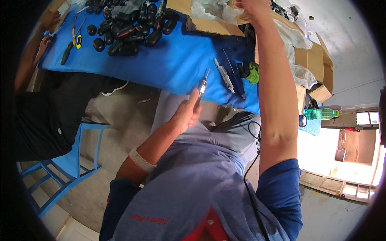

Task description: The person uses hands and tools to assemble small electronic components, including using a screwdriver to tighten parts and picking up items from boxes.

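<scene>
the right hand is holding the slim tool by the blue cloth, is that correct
Not quite: in the head view, the left hand, not the right hand, is holding the slim tool by the blue cloth.

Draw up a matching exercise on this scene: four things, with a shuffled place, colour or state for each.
Things:
1. left hand
2. right hand
3. chair
4. bottle

Descriptions:
A. green and see-through
B. at the picture's top edge
C. closed around a slim device
D. blue

Pairs: 1-C, 2-B, 3-D, 4-A
</scene>
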{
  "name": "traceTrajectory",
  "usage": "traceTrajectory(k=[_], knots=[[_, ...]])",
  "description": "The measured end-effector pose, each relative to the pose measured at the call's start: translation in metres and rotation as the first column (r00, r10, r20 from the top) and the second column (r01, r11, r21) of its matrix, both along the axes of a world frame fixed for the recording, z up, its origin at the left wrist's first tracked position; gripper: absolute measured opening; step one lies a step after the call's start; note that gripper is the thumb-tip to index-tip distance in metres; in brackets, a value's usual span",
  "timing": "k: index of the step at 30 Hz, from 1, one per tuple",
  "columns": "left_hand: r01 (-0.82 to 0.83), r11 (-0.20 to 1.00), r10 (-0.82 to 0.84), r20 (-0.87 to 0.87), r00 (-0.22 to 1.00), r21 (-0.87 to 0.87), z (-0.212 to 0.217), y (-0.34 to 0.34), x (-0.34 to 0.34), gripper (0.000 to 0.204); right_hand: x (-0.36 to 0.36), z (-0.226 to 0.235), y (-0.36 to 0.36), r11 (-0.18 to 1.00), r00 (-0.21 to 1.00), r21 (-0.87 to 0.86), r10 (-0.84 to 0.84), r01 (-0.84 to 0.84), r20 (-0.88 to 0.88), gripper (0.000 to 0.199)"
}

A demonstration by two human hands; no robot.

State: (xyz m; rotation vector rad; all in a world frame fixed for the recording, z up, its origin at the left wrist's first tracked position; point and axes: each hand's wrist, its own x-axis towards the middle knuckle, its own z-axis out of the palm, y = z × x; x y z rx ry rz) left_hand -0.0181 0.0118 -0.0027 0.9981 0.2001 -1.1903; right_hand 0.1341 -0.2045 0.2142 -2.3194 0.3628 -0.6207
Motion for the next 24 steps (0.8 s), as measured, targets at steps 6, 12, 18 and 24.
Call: traceTrajectory(k=[6,12,18,24], knots=[[-0.007,0.997,0.003,-0.044,0.999,-0.071,-0.001,0.0,0.002,0.062,-0.111,-0.002,0.02,0.99,0.898,0.12,0.01,-0.07,0.441,0.029],[-0.022,0.981,-0.006,-0.143,0.99,-0.194,-0.008,-0.001,0.004,0.061,-0.238,-0.128,0.015,0.997,0.99,0.012,-0.079,0.078,0.121,0.021],[-0.034,0.979,0.004,-0.146,0.989,-0.202,-0.005,0.0,0.003,0.059,-0.238,-0.185,0.001,0.909,0.993,-0.403,-0.119,0.105,-0.011,0.027],[-0.049,0.984,0.028,-0.121,0.992,-0.17,-0.004,0.0,0.002,0.058,-0.225,-0.188,-0.01,0.909,0.992,-0.402,-0.122,0.11,-0.004,0.025]])
